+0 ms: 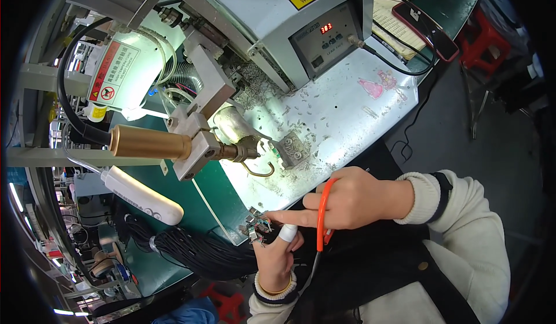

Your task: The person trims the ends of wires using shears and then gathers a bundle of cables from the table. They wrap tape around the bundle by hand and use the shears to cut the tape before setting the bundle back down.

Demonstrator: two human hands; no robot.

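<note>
My left hand (278,254), with a white guard on the thumb, pinches the end of a black cable where small coloured wires and a metal connector (259,225) stick out. My right hand (341,199) lies just above it, index finger stretched left to the wire ends. An orange-handled cutter (322,214) is hooked in the right hand's fingers. Both hands hover at the near edge of a white work plate (324,115) littered with wire clippings.
A clamped brass-barrelled tool (150,142) points at a small metal fixture (292,150) on the plate. Behind stands a grey control box with a red digit display (327,34). A bundle of black cables (197,248) and a white handheld device (145,196) lie left.
</note>
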